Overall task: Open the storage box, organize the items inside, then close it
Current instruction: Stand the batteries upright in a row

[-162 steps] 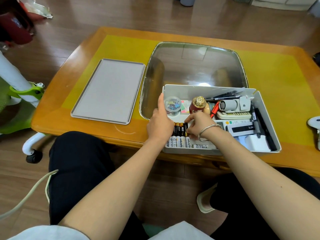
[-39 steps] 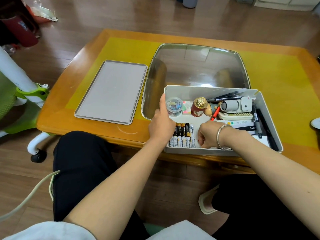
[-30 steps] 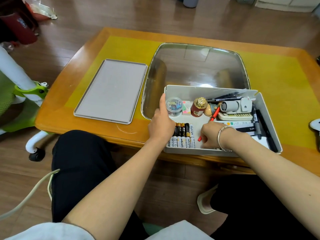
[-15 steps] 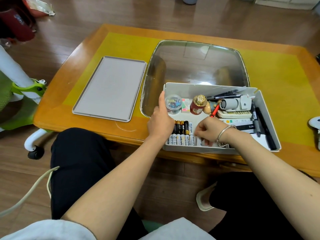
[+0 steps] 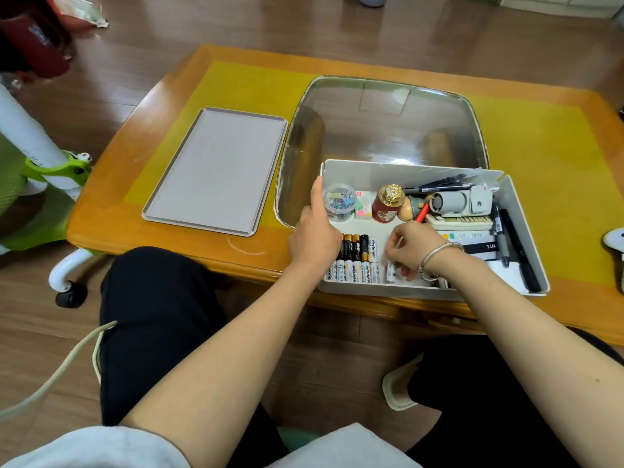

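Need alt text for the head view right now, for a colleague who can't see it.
Right hand pinches a battery beside the row of batteries in the open storage box, while the left hand holds the box's left wall. The lid lies on the table to the left.

The lowest ends of the batteries (image 5: 354,261) are hidden behind the storage box (image 5: 388,292) near wall. A white object (image 5: 614,239) is cut off at right edge.

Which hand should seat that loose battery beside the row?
Right. The right hand already pinches the battery near the battery row; the left hand steadies the storage box.
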Tool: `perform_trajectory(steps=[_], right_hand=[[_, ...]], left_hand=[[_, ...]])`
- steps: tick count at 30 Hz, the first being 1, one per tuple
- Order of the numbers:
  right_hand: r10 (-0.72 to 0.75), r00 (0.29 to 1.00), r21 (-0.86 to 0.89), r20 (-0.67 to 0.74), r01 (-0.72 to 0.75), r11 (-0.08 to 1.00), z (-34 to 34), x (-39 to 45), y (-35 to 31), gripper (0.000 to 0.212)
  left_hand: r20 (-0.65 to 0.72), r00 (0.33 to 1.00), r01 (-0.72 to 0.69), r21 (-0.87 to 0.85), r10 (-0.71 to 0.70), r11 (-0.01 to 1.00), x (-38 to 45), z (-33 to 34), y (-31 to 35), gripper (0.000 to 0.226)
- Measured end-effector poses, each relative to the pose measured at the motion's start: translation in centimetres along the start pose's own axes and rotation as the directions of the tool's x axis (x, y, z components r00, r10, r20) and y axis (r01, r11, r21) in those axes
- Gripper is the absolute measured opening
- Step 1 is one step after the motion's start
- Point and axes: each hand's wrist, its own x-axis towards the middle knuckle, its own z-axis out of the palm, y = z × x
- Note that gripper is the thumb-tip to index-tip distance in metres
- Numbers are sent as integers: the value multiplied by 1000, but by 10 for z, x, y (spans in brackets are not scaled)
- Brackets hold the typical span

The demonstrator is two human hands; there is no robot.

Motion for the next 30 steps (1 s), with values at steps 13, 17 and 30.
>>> perform_trajectory(steps=[13,17,30], right_hand=[[14,987,-63,158,-4,998,2,-5,-2,18],[-3,980,-106,197,24,994,2,-5,-4,21],[-54,995,-271,80,74,960,-9,-9,3,33]], left_hand=[[4,1000,8,-12,-8,1000,-1,-1,1,84],[3,1000,9,2,-9,1000,0,-1,1,84],[19,1000,9,-2,-9,1000,-2,-3,2,83]])
